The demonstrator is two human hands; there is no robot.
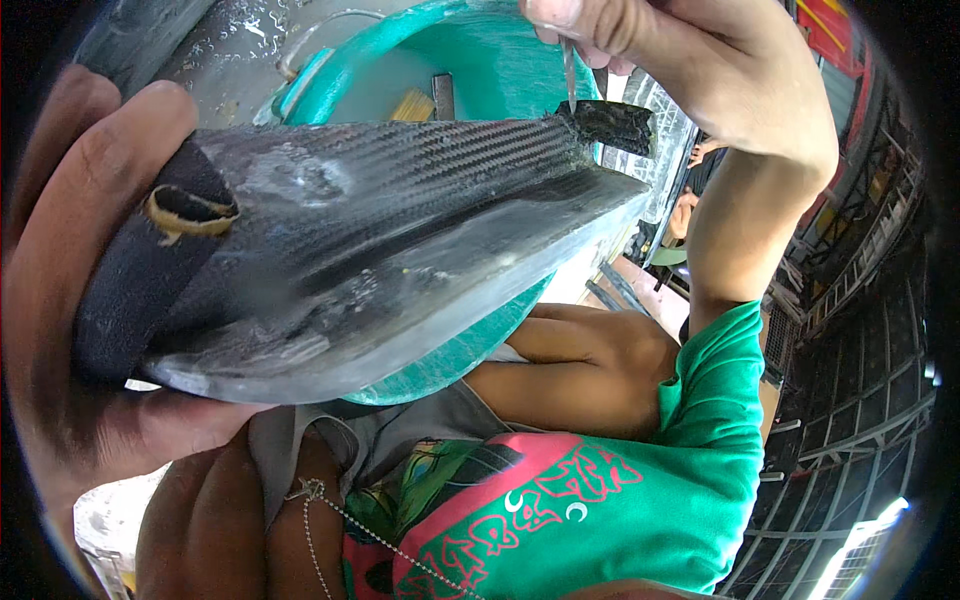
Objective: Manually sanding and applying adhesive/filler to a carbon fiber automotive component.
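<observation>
Fingers of the left hand (45, 300) wrap closely around the broad end of a carbon-fibre part (400, 220), with 2 of them over the top and the thumb along the underside. That end is covered by a black sleeve-like piece (130, 300), and just beside the fingertips is an opening (195, 208) with a rough yellowish rim.

At the part's narrow end, the fingers of the right hand (700, 60) are pinched together on a slim, pointed metal tool (571, 80). Its tip meets the edge of a ragged black block (615, 125) that juts from this end; I cannot tell how hard it presses. A 2nd dark point shows next to the tool, too hidden to identify.

The part is held up in front of a teal basin (490, 60), covering its middle and leaving the rim visible at the far edge and some of its wall at the near edge. Inside, near the far wall, a tan piece (412, 105) sits against a dark flat bar (443, 97). Grey floor (230, 60) with white marks lies beyond the basin's far left edge.
</observation>
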